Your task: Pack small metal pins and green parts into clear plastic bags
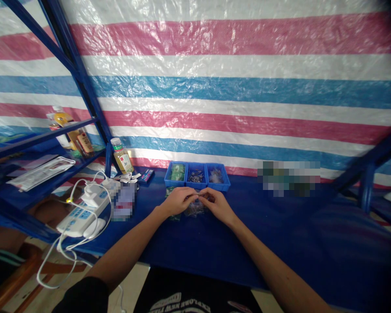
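Blue shelving (57, 174) on the far left, carrying a flat white packet (42, 174) and, behind it, a cluster of drink bottles (72, 130). Just below and right, a white power strip (72, 218) with plugs in it, looped by white cables (74, 248). Next along, a pixelated patch (124, 202), then a white-capped bottle (124, 161) with a green neck band, and a small blue box (146, 177) lying near it.

Now the middle! The left hand (180, 199) is over the blue table (280, 243), fingers bent, with green packets (175, 217) partly hidden beneath it. Between and below both hands sits a clear plastic bag (195, 210). The right hand (217, 204) mirrors its partner, thumb and fingertips drawn inward; what either one grips, if anything, I cannot tell.

Directly behind them, a row of three blue bins (220, 187): green sachets (177, 172) left, small metal pieces, screw-like (196, 176), centre, translucent plastic bits (216, 176) right. Over to the right, another pixelated patch on the tabletop, against red, white and blue striped sheeting (234, 95).
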